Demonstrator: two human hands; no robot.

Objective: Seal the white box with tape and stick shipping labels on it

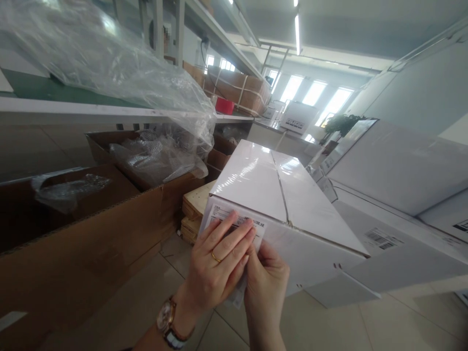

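A white shipping label [224, 213] with printed text lies against the end face of a white carton [248, 170]. My left hand [219, 258], with a ring and a wristwatch, lies flat over the label, its fingers stretched out and pressing on it. Close beside it, my right hand [267, 275] pinches the label's right edge between thumb and fingers. A pale, thin sheet hangs below, between the two hands. My hands hide most of the label's print. Shiny tape runs over the carton's top seam.
Open brown cartons [91, 239] with plastic wrap stand at left, under a workbench [109, 107] draped with clear plastic film [120, 58]. Wooden pallets [193, 202] lie behind my hands. Stacked white boxes [398, 165] stand at right. A red tape roll [224, 106] rests on the bench.
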